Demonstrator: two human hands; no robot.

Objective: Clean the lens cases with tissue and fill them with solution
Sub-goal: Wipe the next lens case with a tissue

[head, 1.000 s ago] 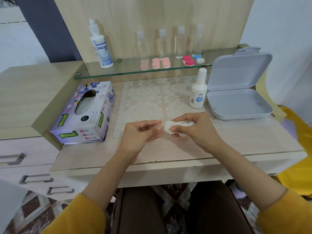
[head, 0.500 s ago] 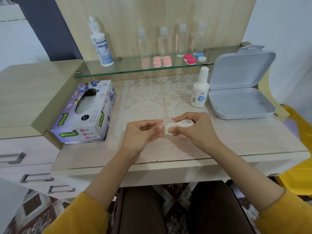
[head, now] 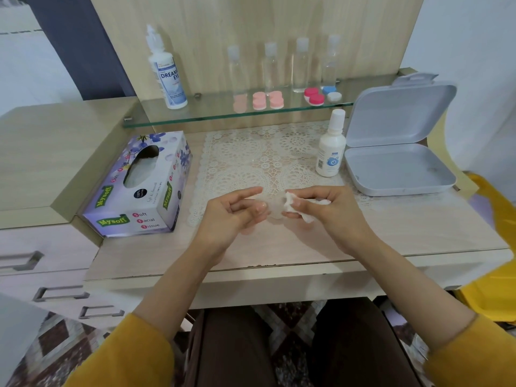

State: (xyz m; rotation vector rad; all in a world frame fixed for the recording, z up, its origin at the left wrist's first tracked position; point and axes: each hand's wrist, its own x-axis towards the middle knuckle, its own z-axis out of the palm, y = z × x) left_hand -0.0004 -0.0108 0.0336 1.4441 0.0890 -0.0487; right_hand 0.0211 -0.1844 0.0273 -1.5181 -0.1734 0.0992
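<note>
My left hand (head: 234,216) pinches a pale, see-through lens case (head: 275,211) at its fingertips, just above the desk's front part; the case is blurred. My right hand (head: 332,213) grips a crumpled white tissue (head: 290,204) right beside the case, touching or nearly touching it. A small white solution bottle (head: 331,152) stands capped on the lace mat (head: 251,157). A larger solution bottle (head: 167,76) stands on the glass shelf (head: 212,114). Pink lens cases (head: 268,100), a red one (head: 314,96) and a blue-and-white one (head: 331,93) lie on that shelf.
A purple tissue box (head: 139,188) sits to the left of my hands. An open grey plastic box (head: 396,163) lies at the right. Several clear bottles (head: 301,65) line the back of the shelf. Drawers (head: 42,261) are at the left, something yellow (head: 494,247) at the right edge.
My hands were pressed together around the tissue; they have drawn slightly apart, the tissue staying with my right hand and the case showing at my left fingertips.
</note>
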